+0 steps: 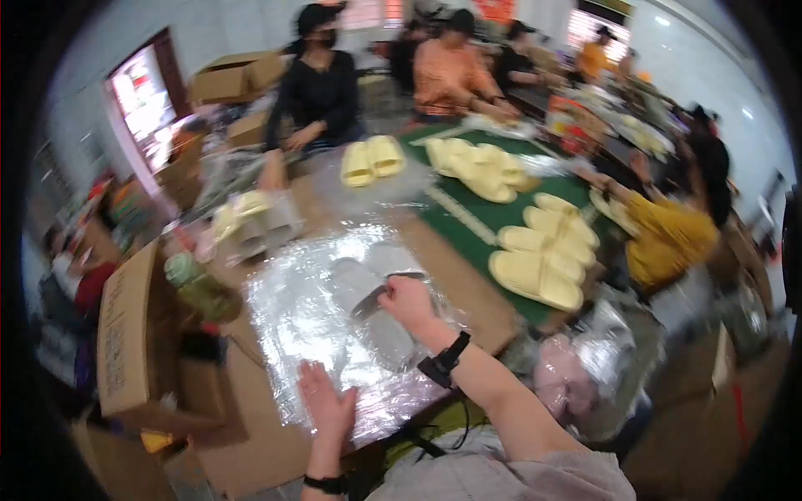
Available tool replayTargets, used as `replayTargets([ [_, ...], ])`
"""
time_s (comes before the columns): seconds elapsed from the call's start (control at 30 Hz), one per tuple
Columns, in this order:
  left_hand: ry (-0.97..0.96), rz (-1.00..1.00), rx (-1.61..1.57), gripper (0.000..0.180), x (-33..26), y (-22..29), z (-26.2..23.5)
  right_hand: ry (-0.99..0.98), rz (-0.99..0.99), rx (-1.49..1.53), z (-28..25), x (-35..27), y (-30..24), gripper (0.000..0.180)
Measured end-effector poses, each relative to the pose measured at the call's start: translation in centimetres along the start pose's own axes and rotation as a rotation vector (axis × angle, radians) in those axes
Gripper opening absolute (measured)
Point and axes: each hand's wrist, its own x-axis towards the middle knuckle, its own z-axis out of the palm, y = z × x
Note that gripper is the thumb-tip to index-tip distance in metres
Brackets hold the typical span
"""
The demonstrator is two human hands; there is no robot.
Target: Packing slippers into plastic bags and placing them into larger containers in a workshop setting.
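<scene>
A stack of clear plastic bags [292, 301] lies in front of me on the cardboard-covered table. A pair of pale grey slippers [386, 338] rests on it, their outlines partly blurred. My right hand [409, 307] is closed at the dark grey strap of the nearer slipper, its fingertips partly hidden. Down on the front part of the plastic, my left hand [324, 402] lies flat with its fingers stretched out, holding nothing. Both wrists wear dark bands.
Several yellow slippers [543, 250] sit on a green mat [455, 213] to the right. Another yellow pair [373, 160] stands farther back. An open carton [134, 342] and a green bottle [199, 288] are at left. Across the table stands a person in black [322, 96]; others work beyond.
</scene>
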Motion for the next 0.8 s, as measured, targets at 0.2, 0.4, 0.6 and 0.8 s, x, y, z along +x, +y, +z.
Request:
replayTargets([
  [0.2,0.027,0.102,0.021,0.094,0.1,-0.9,0.8,0.381,0.036,0.216,-15.6,-9.2,6.5,0.017],
  [0.4,0.026,0.084,0.053,0.091,-0.5,-0.7,0.1,0.595,0.574,-0.307,-29.3,-21.8,15.3,0.023],
  [0.6,0.028,0.102,0.069,0.090,-0.4,-0.4,0.2,0.079,0.933,-0.811,-24.2,-29.8,25.1,0.023],
  [0.8,0.036,0.099,0.089,0.090,-0.5,-1.1,0.4,0.000,0.911,-0.948,-22.9,-24.4,30.6,0.017],
])
